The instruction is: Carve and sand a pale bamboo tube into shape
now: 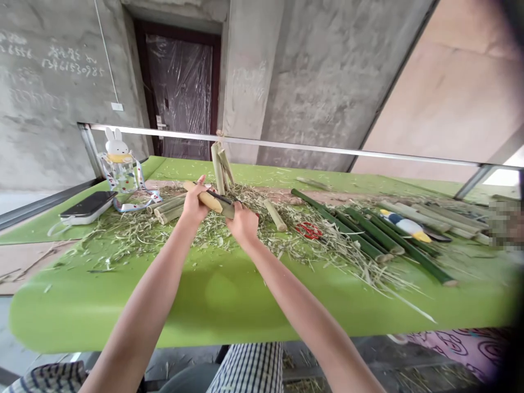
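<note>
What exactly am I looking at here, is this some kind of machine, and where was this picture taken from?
There is no machine here. This one picture comes from a camera worn on a person's head, so you are looking down past their own bare arms. Their left hand and right hand both grip a length of bamboo, pale toward the left hand and darker toward the right. A dark slim tool lies along it, perhaps a knife, though it is too small to tell. Below the hands is a green table, strewn with bamboo shavings. Also on it are red scissors, green bamboo poles, a bottle with a rabbit-shaped lid, and a black phone.
</note>
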`<action>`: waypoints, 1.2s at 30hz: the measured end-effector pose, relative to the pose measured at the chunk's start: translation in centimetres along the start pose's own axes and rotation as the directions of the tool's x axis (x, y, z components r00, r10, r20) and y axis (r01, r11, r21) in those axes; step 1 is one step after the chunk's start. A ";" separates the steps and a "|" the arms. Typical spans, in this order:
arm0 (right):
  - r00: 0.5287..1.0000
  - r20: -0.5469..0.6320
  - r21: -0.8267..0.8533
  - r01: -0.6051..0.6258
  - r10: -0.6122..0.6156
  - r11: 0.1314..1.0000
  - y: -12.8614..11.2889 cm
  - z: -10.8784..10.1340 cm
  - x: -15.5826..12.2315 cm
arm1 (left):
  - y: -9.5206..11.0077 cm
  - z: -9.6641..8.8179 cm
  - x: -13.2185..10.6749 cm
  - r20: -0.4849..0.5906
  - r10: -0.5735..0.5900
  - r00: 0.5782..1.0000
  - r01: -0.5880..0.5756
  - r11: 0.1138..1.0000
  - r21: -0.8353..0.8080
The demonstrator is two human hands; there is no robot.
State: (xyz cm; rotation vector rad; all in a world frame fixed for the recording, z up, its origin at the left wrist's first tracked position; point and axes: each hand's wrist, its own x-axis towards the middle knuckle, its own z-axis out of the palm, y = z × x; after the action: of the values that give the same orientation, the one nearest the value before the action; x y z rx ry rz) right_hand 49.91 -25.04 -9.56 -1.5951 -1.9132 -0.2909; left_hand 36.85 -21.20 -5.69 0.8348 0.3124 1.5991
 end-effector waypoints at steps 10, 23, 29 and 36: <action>0.993 -0.018 0.166 0.119 -0.117 0.979 0.9 -0.6 -0.2 | 1.9 0.1 -0.9 0.166 0.041 0.985 -0.041 0.999 -0.008; 0.988 -0.077 -0.058 0.129 -0.133 0.990 -0.6 -1.4 -1.1 | 2.6 -1.0 -0.8 -0.029 0.138 0.990 -0.137 0.989 0.049; 0.998 -0.060 -0.089 -0.006 0.001 0.996 -0.3 -1.0 -1.2 | -0.3 0.9 -0.9 -0.083 0.077 0.994 -0.066 0.989 0.132; 0.952 0.299 0.279 -0.026 -0.061 0.960 -0.1 -0.5 -0.6 | -1.1 0.4 -0.4 -0.141 0.058 0.988 -0.036 0.988 0.151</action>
State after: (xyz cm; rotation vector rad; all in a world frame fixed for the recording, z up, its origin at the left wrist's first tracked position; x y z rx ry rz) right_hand 50.01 -25.84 -9.49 -1.4965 -2.0888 0.2279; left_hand 37.96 -21.42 -6.20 0.8452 0.5237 1.7000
